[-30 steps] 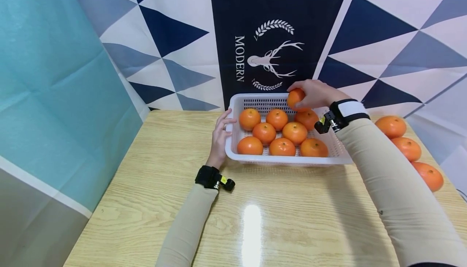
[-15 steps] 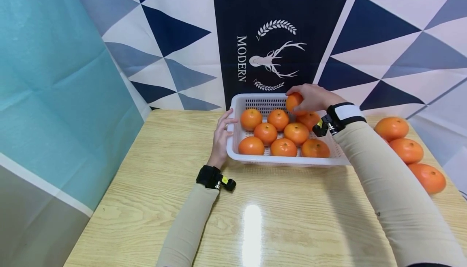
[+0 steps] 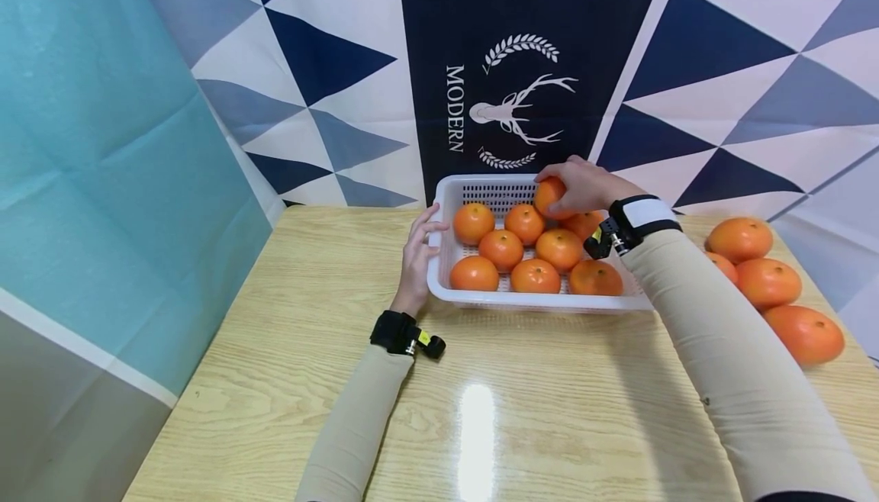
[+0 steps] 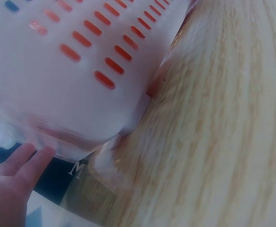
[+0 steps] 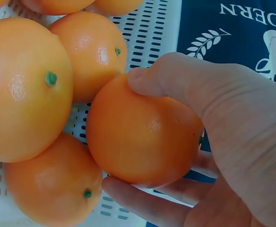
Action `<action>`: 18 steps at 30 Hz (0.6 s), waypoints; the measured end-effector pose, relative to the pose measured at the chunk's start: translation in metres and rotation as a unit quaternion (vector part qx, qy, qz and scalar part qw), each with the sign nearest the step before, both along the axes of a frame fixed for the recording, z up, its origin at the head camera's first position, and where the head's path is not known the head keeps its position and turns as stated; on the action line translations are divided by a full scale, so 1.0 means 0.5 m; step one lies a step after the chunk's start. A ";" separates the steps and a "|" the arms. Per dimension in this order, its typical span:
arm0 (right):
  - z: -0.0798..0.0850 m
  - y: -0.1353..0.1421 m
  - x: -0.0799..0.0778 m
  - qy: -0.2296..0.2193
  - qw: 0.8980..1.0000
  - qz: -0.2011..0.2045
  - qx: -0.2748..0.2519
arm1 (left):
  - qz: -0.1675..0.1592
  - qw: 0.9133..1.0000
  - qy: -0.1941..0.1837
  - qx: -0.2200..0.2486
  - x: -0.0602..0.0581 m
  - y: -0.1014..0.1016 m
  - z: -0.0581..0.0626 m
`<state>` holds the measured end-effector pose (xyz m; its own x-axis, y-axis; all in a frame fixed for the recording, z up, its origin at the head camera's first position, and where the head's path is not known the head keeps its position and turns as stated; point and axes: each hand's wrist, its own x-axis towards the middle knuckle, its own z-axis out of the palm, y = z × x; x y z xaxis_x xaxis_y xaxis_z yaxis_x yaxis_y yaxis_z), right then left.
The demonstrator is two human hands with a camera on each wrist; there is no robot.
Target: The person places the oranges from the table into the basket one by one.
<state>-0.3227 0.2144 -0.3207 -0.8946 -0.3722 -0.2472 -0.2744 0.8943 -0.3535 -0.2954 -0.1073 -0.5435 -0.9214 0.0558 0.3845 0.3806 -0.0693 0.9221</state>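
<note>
In the head view a white slotted plastic basket (image 3: 542, 301) stands near the back of the table, with several oranges (image 3: 501, 250) lying in it. My left hand (image 3: 414, 262) rests against the basket's left end, fingers touching the rim. Two of its fingers show fairly straight against the basket wall in the left wrist view. My right hand (image 3: 589, 185) grips one orange (image 5: 140, 135) between thumb and fingers at the basket's back side. Seen from the right wrist, the held orange appears right beside other oranges (image 5: 57, 177); whether it touches them I cannot tell.
More oranges (image 3: 769, 283) lie on the wooden table (image 3: 542, 395) at the right, partly behind the right sleeve. A patterned cloth (image 3: 343, 52) hangs directly behind the basket, and a light blue one (image 3: 130, 143) is at the left.
My right hand has shifted slightly left and lower with the orange, closer to the others in the basket. My left hand stays at the basket's left end.
</note>
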 end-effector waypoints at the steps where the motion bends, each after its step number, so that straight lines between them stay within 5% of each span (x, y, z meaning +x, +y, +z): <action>1: -0.001 0.000 0.000 0.000 1.000 -0.002 0.001 | -0.002 1.000 -0.001 0.000 -0.002 -0.001 -0.003; 8: -0.006 -0.003 0.001 -0.011 1.000 -0.017 0.008 | -0.012 1.000 0.002 0.007 -0.019 -0.005 -0.019; 18: -0.009 -0.005 -0.006 -0.026 0.999 -0.021 0.011 | -0.007 1.000 -0.006 0.000 -0.004 -0.001 0.000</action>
<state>-0.3259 0.2118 -0.3252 -0.8947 -0.3291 -0.3020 -0.2182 0.9120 -0.3473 -0.2974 -0.1078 -0.5435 -0.9253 0.0687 0.3731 0.3681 -0.0747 0.9268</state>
